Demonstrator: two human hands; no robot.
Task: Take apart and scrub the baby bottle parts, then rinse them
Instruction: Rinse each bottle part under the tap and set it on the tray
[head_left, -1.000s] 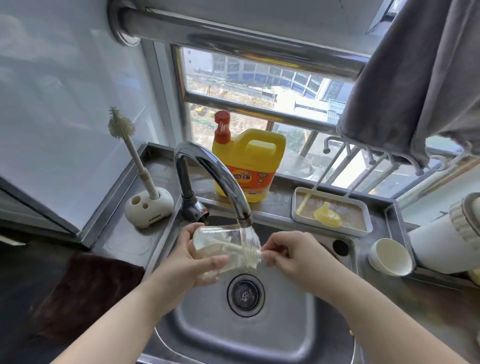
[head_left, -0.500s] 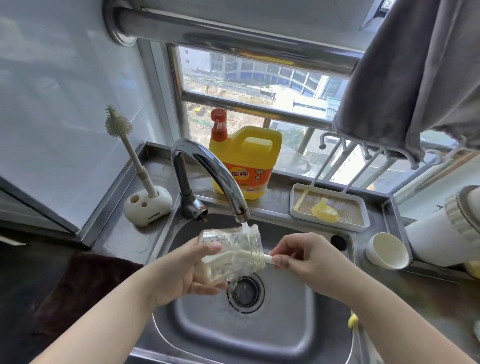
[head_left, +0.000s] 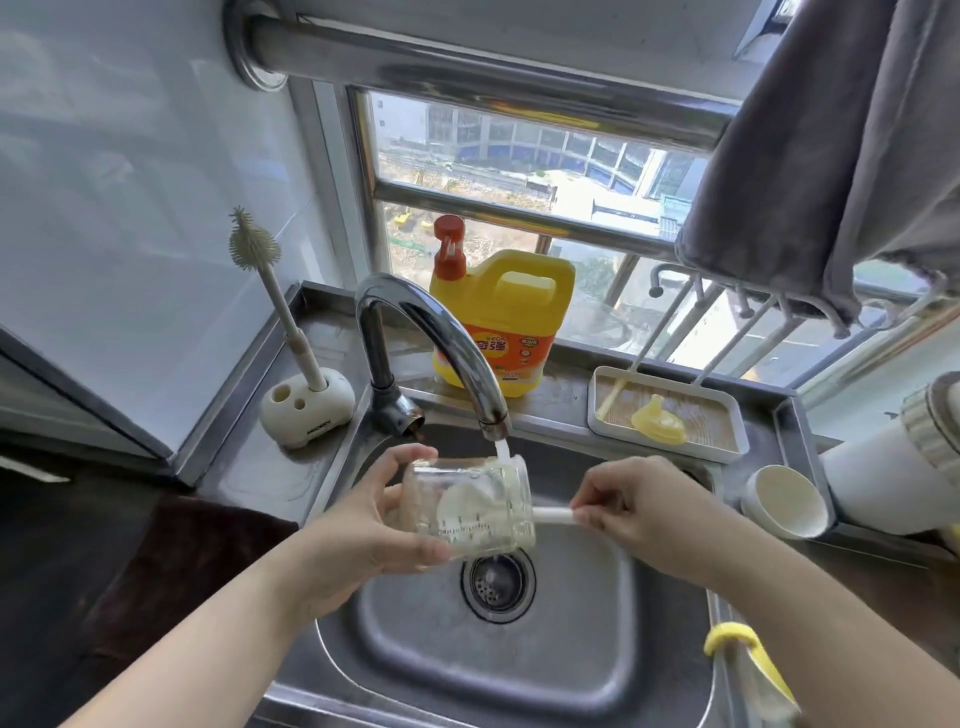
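My left hand (head_left: 363, 525) grips a clear glass baby bottle body (head_left: 467, 506), held on its side over the steel sink (head_left: 493, 654) with its mouth to the right. Water from the curved tap (head_left: 441, 343) falls onto the bottle's rim. My right hand (head_left: 639, 512) pinches the white handle of a bottle brush (head_left: 553, 515); the brush head sits inside the bottle. A yellow nipple (head_left: 657, 427) and a straw lie in a white tray (head_left: 737, 452) behind the sink.
A yellow detergent jug (head_left: 501, 322) stands behind the tap. A thin brush in a white holder (head_left: 306, 408) is at the left. A white cup (head_left: 787, 499) lies at the right, a grey cloth (head_left: 831, 156) hangs above, and a yellow ring (head_left: 732, 636) sits on the sink's right edge.
The bottle has dropped slightly and turned more level under the water. My right hand has pulled the brush handle a little outward to the right.
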